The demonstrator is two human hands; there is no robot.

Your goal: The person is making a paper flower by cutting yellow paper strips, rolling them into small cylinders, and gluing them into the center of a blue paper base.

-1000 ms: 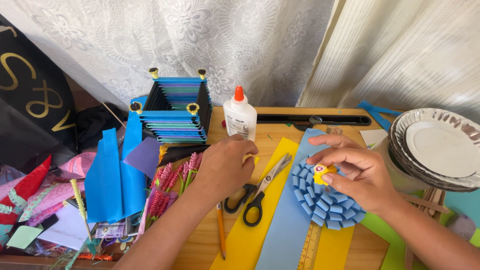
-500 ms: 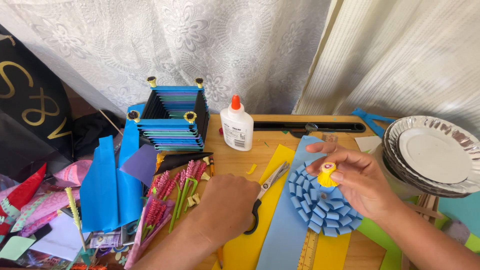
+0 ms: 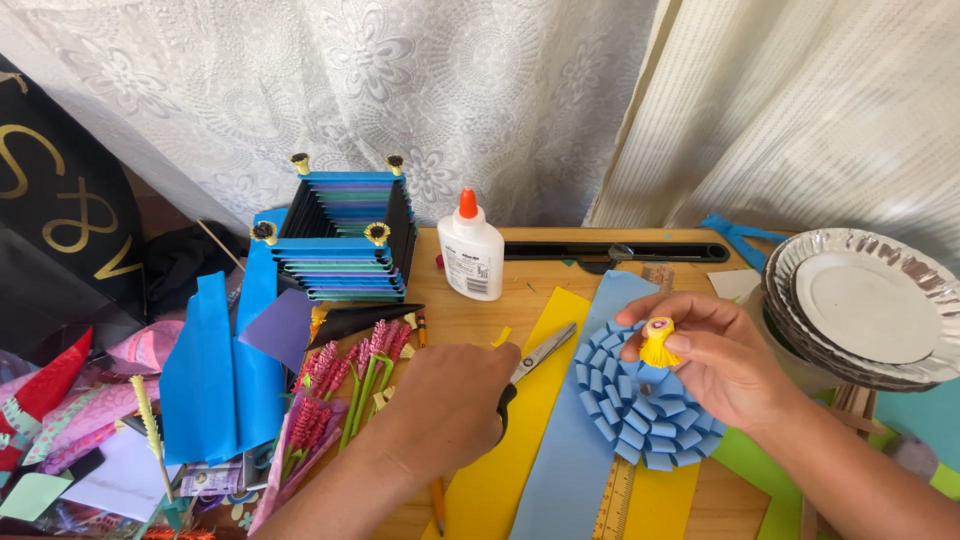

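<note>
My right hand [image 3: 722, 362] pinches a small yellow fringed paper flower centre [image 3: 659, 343] just above a blue paper rosette [image 3: 640, 412] made of looped strips. The rosette lies on a light blue sheet [image 3: 578, 440] over a yellow sheet [image 3: 520, 450]. My left hand [image 3: 450, 400] lies over the black handles of a pair of scissors [image 3: 540, 352], whose blades point up and right across the yellow sheet. Whether the fingers grip the handles is hidden.
A white glue bottle with an orange cap [image 3: 470, 255] stands at the back of the wooden table [image 3: 470, 320]. A box of stacked blue paper strips [image 3: 340, 240] stands left of it. Paper flower stems [image 3: 340, 385], folded blue paper [image 3: 210, 370], a wooden ruler [image 3: 615, 500] and foil plates [image 3: 860, 305] surround the work.
My left hand has drawn back from near the glue bottle down onto the scissors' handles. My right hand has lifted the yellow centre slightly and holds it over the rosette.
</note>
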